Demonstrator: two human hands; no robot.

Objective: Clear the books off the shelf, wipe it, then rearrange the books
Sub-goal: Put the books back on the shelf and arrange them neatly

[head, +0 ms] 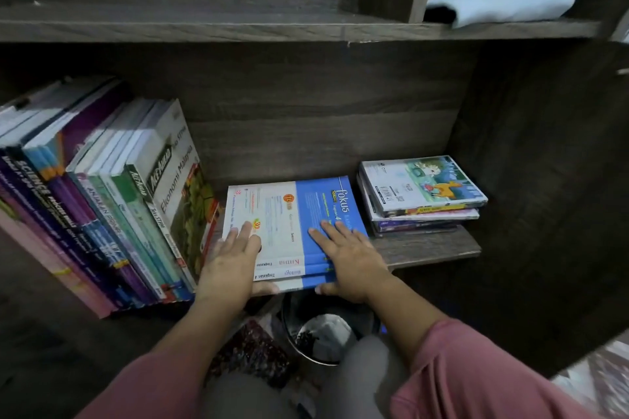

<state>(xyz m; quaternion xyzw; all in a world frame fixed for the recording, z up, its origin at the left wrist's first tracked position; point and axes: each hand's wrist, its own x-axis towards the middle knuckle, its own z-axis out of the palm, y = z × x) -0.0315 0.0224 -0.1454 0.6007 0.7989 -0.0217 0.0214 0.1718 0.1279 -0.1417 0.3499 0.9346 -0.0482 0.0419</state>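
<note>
1. A row of books (112,207) stands at the left of the shelf (425,247).
2. A flat pile of books (292,214) lies just right of this row.
3. A pile of disc cases (422,194) lies at the right, near the flat pile.
4. The left hand (231,265) and the right hand (350,258) are at the front of the flat pile, fingers on top, thumbs under.
5. A cloth (503,5) lies on the upper shelf (238,27), at the right.
6. A bin (323,337) stands below the flat pile.

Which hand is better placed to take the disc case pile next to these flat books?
Right. The right hand holds the blue half of the flat books, beside the disc case pile; the left hand sits by the leaning books.
</note>
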